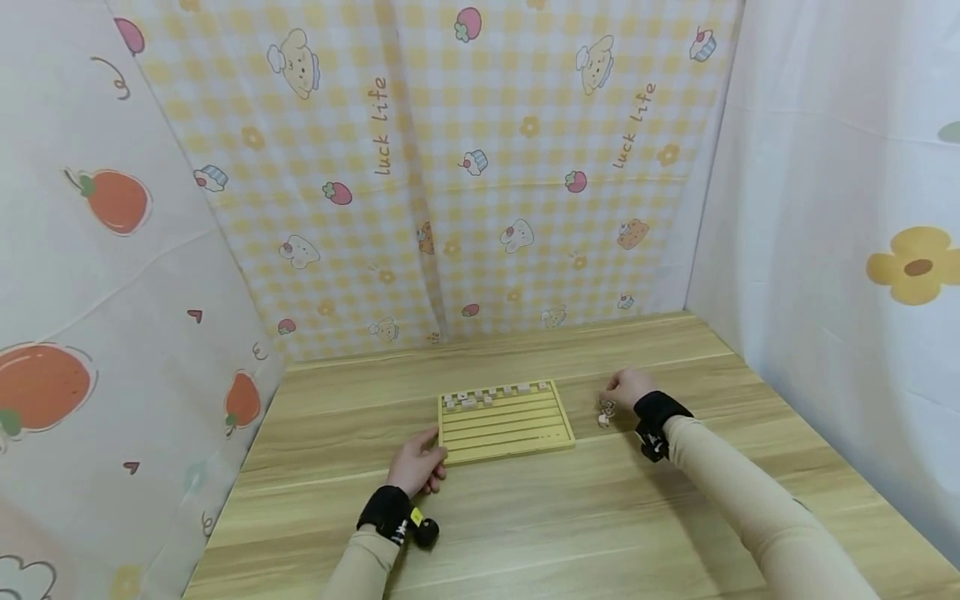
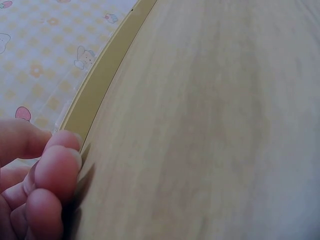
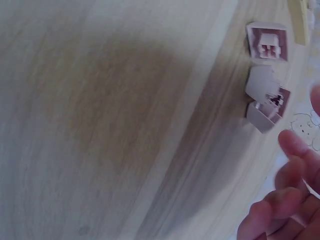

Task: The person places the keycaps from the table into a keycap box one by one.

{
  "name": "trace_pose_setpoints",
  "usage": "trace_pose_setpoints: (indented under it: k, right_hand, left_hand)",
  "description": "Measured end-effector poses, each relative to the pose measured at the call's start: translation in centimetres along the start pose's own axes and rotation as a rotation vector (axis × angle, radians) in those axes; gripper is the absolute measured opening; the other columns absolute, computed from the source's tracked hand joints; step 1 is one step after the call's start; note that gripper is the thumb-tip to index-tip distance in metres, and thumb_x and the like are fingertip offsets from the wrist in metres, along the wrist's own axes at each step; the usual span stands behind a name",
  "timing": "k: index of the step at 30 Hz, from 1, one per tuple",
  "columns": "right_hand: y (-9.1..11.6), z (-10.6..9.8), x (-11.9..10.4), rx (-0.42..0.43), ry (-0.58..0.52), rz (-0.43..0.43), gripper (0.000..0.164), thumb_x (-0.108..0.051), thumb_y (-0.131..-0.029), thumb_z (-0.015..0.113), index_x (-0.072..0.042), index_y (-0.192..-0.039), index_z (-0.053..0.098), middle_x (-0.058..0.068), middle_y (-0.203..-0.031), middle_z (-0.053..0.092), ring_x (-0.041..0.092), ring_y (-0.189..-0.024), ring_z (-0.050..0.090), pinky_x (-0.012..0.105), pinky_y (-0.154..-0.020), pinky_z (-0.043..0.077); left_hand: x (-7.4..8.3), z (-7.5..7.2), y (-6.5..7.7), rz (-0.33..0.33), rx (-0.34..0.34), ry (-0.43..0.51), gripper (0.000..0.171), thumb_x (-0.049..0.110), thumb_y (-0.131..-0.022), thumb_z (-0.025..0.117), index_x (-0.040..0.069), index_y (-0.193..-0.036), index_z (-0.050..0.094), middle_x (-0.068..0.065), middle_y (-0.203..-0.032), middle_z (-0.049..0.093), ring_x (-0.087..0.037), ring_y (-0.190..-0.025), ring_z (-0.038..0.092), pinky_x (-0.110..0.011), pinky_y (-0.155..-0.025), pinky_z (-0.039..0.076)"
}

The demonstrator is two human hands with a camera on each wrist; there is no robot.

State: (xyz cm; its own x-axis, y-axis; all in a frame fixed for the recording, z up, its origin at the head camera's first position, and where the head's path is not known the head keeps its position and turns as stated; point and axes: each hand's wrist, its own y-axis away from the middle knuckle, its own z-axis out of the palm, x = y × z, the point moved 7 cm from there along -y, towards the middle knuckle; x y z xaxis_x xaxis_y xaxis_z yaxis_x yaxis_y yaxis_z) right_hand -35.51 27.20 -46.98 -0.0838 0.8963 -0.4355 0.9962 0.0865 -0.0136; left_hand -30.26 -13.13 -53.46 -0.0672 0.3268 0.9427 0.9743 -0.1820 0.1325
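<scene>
A shallow yellow tray (image 1: 510,427) with several parallel rails lies on the table. Small pale keycaps (image 1: 523,389) stand along its far row, and a few more sit at the left of the row below. My left hand (image 1: 412,467) holds the tray's near left corner, its fingertips right at the yellow edge (image 2: 102,80) in the left wrist view. To the right of the tray, my right hand (image 1: 628,388) hovers by a small group of loose keycaps (image 1: 604,419). Thumb and fingers are apart there. One keycap (image 3: 268,42) lies with its hollow underside showing.
The wood-grain table (image 1: 570,525) reaches back to a yellow checked curtain (image 1: 495,217). White printed curtains stand along the left (image 1: 150,292) and right sides. A black wrist strap with a camera (image 1: 654,425) sits on each wrist.
</scene>
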Motion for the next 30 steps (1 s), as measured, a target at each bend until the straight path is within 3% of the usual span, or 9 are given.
trace_pose_setpoints:
  k: [5,9,11,15,17,20,25,30]
  right_hand:
    - [-0.5,1.6,0.8,-0.028,-0.044,0.006,0.025,-0.026,-0.079,0.076,-0.007,-0.067,0.066,-0.003,-0.06,0.057,0.015,-0.056,0.049,0.029,-0.053,0.041]
    - [-0.9,2.4,1.1,-0.046,-0.077,0.019,0.021,-0.024,-0.084,0.07,-0.007,-0.073,0.067,-0.002,-0.064,0.057,0.016,-0.059,0.05,0.029,-0.056,0.041]
    - [-1.1,2.4,0.9,-0.074,-0.205,0.03,0.021,-0.021,-0.089,0.065,0.0,-0.088,0.069,0.004,-0.074,0.061,0.019,-0.065,0.053,0.031,-0.059,0.044]
    - [-1.9,1.8,-0.7,-0.16,-0.664,0.049,0.038,-0.014,-0.098,0.055,0.01,-0.127,0.054,0.018,-0.105,0.062,0.032,-0.086,0.06,0.038,-0.073,0.05]
    - [-2.3,1.2,-1.9,-0.194,-0.885,0.044,0.046,-0.01,-0.099,0.053,0.012,-0.139,0.042,0.019,-0.115,0.06,0.034,-0.096,0.061,0.041,-0.079,0.052]
    - [-2.6,0.8,-3.5,-0.232,-1.126,0.044,0.051,-0.006,-0.1,0.051,0.008,-0.145,0.034,0.015,-0.115,0.061,0.026,-0.097,0.064,0.036,-0.083,0.052]
    - [-2.4,1.7,-5.7,-0.342,-1.345,0.046,0.053,0.001,-0.101,0.041,0.01,-0.149,0.021,0.006,-0.099,0.062,0.01,-0.08,0.064,0.022,-0.072,0.053]
    - [-1.8,3.0,-6.5,-0.415,-1.402,0.09,0.053,0.003,-0.103,0.034,0.011,-0.15,0.011,0.001,-0.088,0.062,0.005,-0.07,0.062,0.016,-0.067,0.051]
  left_hand:
    - [0.1,-0.1,0.0,0.004,0.002,-0.001,0.058,0.013,-0.094,0.06,-0.003,-0.146,0.039,-0.004,-0.058,0.061,-0.013,-0.04,0.053,-0.025,-0.038,0.042]
    - [0.0,0.1,0.2,0.002,-0.002,-0.008,0.059,0.014,-0.094,0.06,-0.003,-0.146,0.039,-0.004,-0.058,0.061,-0.013,-0.04,0.053,-0.025,-0.038,0.043]
    - [-0.1,0.1,0.2,0.001,-0.004,-0.006,0.059,0.015,-0.094,0.061,-0.003,-0.146,0.039,-0.004,-0.058,0.061,-0.013,-0.04,0.053,-0.025,-0.038,0.043]
    - [-0.3,0.0,0.2,-0.006,-0.005,0.006,0.06,0.015,-0.094,0.061,-0.003,-0.146,0.038,-0.004,-0.058,0.061,-0.013,-0.04,0.053,-0.025,-0.038,0.043]
    - [-0.3,0.0,0.2,-0.003,-0.006,0.008,0.06,0.015,-0.094,0.061,-0.003,-0.146,0.038,-0.004,-0.058,0.061,-0.013,-0.04,0.053,-0.025,-0.038,0.043]
    - [-0.2,-0.1,0.2,0.005,-0.008,0.01,0.06,0.015,-0.094,0.061,-0.003,-0.146,0.038,-0.004,-0.058,0.061,-0.013,-0.04,0.053,-0.025,-0.038,0.043]
    - [0.0,-0.2,0.2,0.015,0.001,0.0,0.059,0.014,-0.094,0.06,-0.004,-0.145,0.039,-0.004,-0.058,0.062,-0.012,-0.04,0.053,-0.025,-0.037,0.043]
    - [0.1,-0.1,0.4,0.001,0.005,0.001,0.058,0.014,-0.094,0.06,-0.003,-0.145,0.039,-0.005,-0.059,0.062,-0.012,-0.04,0.053,-0.025,-0.038,0.043]
